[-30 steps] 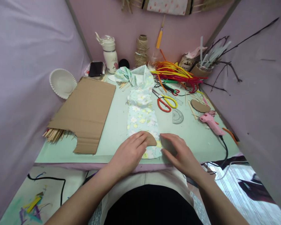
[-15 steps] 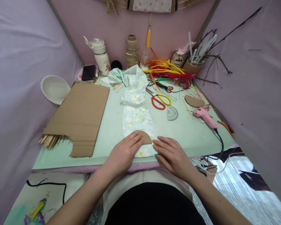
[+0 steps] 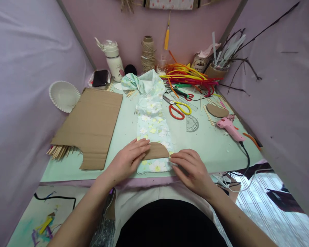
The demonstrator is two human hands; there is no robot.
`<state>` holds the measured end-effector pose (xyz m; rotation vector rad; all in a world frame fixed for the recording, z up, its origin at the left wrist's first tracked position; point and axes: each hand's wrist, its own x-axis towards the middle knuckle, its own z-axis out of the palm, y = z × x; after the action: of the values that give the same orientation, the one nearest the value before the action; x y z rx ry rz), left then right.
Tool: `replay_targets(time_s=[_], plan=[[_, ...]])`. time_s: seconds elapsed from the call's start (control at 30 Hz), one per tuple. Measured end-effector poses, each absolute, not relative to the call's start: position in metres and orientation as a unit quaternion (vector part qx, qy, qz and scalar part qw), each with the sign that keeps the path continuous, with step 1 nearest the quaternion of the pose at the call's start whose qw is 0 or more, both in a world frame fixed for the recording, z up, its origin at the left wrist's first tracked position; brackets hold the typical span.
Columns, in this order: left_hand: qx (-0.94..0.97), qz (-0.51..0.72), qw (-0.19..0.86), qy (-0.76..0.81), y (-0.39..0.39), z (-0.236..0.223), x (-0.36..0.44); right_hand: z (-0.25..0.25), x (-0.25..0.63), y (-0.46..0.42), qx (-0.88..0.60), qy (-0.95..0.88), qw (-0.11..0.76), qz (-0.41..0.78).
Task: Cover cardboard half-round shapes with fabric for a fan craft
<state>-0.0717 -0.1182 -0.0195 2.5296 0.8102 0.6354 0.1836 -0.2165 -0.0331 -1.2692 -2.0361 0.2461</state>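
A half-round piece of cardboard (image 3: 157,151) lies flat on a strip of light blue floral fabric (image 3: 151,123), its straight side toward me. My left hand (image 3: 128,156) rests over the cardboard's left end, fingers stretched out. At the other end, my right hand (image 3: 190,168) has its fingers extended, the tips at the cardboard's right corner and the fabric's edge. Neither hand grips anything that I can see. The fabric's far end is crumpled and folded over to the left.
A cardboard sheet (image 3: 92,127) covers bamboo sticks (image 3: 60,151) at left. Scissors (image 3: 179,108), a protractor (image 3: 192,124) and a pink glue gun (image 3: 230,129) lie at right. Behind stand a bottle (image 3: 114,63), a twine spool (image 3: 148,56) and colored pipe cleaners (image 3: 187,73).
My left hand has slid left along the half-round cardboard, uncovering more of it. My right hand stays at its right corner. The whole view has shifted slightly.
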Motion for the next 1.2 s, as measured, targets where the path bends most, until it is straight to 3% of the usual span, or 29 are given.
replay_targets(time_s=[0.37,0.73,1.0,1.2], plan=[[0.917,0.178,0.223,0.278,-0.117,-0.031,-0.07,-0.033,0.174,-0.203,-0.534,-0.798,0.231,0.155],[0.917,0.175,0.222,0.28,-0.118,-0.033,-0.071,-0.017,0.2,-0.217,-0.558,-0.765,0.186,0.262],[0.919,0.178,0.215,0.278,-0.117,-0.033,-0.071,0.031,0.252,-0.253,-0.568,-0.688,0.028,0.451],[0.924,0.168,0.22,0.264,-0.115,-0.031,-0.072,0.031,0.253,-0.241,-0.575,-0.698,0.064,0.421]])
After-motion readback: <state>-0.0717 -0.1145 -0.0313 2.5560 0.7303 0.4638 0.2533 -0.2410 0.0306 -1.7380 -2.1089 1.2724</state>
